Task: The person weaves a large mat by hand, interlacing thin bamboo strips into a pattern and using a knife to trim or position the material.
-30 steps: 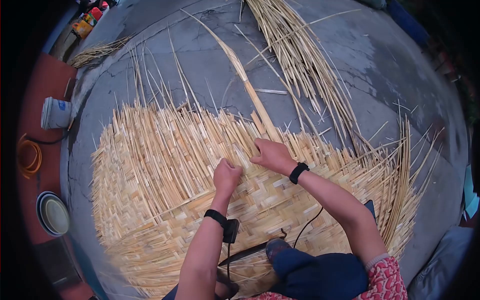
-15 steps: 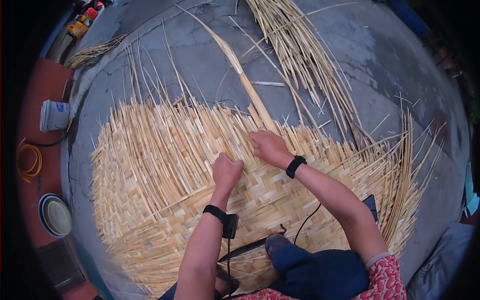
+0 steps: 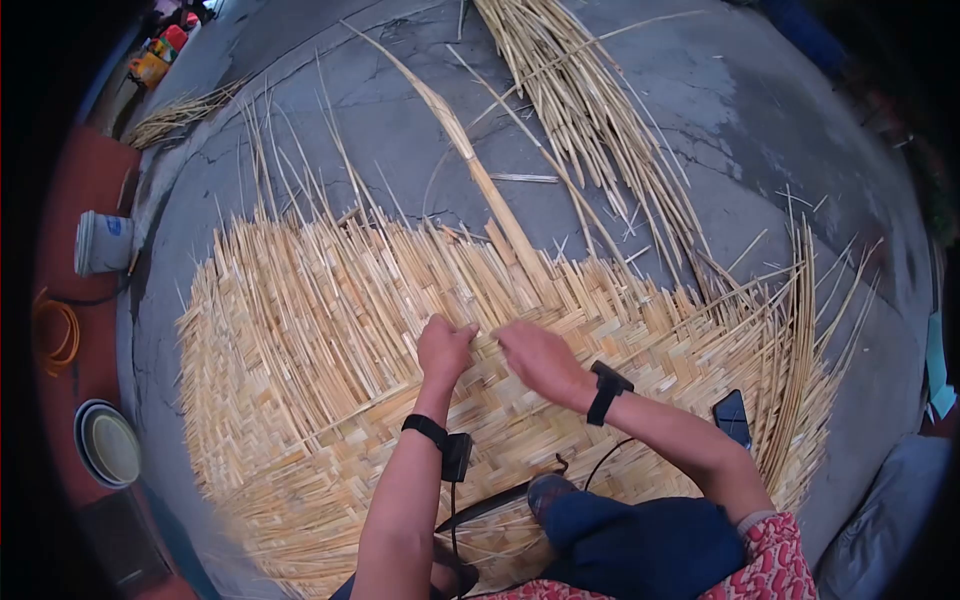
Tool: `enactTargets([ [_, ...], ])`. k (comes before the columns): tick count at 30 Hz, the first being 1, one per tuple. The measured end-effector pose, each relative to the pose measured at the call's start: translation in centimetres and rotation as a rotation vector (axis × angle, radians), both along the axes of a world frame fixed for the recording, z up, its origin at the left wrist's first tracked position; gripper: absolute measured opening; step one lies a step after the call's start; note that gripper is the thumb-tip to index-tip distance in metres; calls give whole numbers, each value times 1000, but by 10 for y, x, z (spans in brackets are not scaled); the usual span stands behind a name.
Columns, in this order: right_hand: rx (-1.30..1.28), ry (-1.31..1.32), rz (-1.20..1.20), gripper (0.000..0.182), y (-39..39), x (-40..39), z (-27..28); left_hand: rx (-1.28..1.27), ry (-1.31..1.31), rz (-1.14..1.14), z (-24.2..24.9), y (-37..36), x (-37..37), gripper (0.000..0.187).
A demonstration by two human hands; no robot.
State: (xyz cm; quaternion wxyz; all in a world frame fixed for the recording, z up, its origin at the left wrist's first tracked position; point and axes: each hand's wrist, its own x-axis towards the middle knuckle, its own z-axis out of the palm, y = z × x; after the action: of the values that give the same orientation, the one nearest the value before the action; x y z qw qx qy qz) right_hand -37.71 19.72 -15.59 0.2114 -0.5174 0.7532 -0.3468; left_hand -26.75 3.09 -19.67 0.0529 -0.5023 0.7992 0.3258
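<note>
A large mat of woven pale strips (image 3: 520, 395) lies on the ground under both hands, with loose strip ends fanning out along its far edge. My left hand (image 3: 445, 350) is closed low over the weave, its thumb towards the right; what its fingers grip is too small to make out. Just to the right, my right hand (image 3: 540, 360) is closed too, fingertips close to the left thumb, and anything between them is hidden. Beyond the hands, a wide strip (image 3: 505, 215) runs from the mat up over the concrete.
Long thin strips (image 3: 590, 120) lie in a bundle beyond the mat. A phone (image 3: 732, 416) rests on its right part. At the left stand a white bucket (image 3: 104, 243), an orange hose coil (image 3: 56, 335) and a round basin (image 3: 112, 447). My shoe (image 3: 548, 492) is at the near side.
My right hand has come down towards me from the base of the wide strip. My left hand has shifted only slightly. The phone shows more fully now.
</note>
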Motion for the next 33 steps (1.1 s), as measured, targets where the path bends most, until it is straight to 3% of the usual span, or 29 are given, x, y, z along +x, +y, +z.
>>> enactTargets([
  [5, 90, -229, 659, 13, 78, 107, -3, -122, 131, 10, -13, 11, 13, 42],
  [6, 81, -222, 647, 13, 92, 121, -11, -131, 136, -3, -15, 9, 18, 42],
  [8, 49, -7, 677, 13, 109, 135, -32, 93, 319, 69, -13, 7, 22, 36],
  [11, 55, 28, 599, 14, 118, 139, -38, -21, 401, 139, -3, 39, 21, 29],
  [14, 137, -20, 662, 13, 111, 160, -68, 402, 416, 138, 20, 94, -15, 29],
  [15, 161, -162, 589, 14, 106, 150, -42, 607, 359, 117, 38, 109, -31, 30],
  [17, -34, -536, 399, 19, 109, 146, -35, 588, 328, 58, 32, 124, -57, 30],
  [18, -36, -533, 389, 19, 107, 143, -31, 575, 296, 3, 27, 127, -66, 32],
  [20, -313, -335, 240, 22, 104, 132, -21, 592, 231, -13, 21, 124, -76, 32],
  [21, -308, -337, 235, 22, 106, 120, -17, 602, 164, -19, 18, 123, -78, 33],
  [23, -18, -528, 336, 25, 111, 98, -7, 644, 148, -10, 16, 120, -75, 33],
  [24, -8, -444, 279, 21, 114, 89, 11, 676, 143, -9, 18, 116, -78, 33],
  [25, -14, -437, 279, 21, 118, 85, 2, 670, 149, -14, 19, 115, -81, 33],
  [27, 54, -180, 485, 20, 133, 97, -35, 677, 179, 45, 21, 120, -74, 32],
  [28, -51, -166, 441, 19, 140, 101, -42, 671, 180, 49, 21, 123, -72, 32],
  [29, -60, -164, 445, 19, 141, 97, -34, 603, 134, -4, 20, 126, -72, 34],
  [31, 46, -419, 282, 17, 148, 96, -19, 533, 77, -57, 19, 132, -76, 36],
  [33, 102, -429, 349, 19, 146, 87, -17, 265, -110, -251, 20, 139, -83, 48],
])
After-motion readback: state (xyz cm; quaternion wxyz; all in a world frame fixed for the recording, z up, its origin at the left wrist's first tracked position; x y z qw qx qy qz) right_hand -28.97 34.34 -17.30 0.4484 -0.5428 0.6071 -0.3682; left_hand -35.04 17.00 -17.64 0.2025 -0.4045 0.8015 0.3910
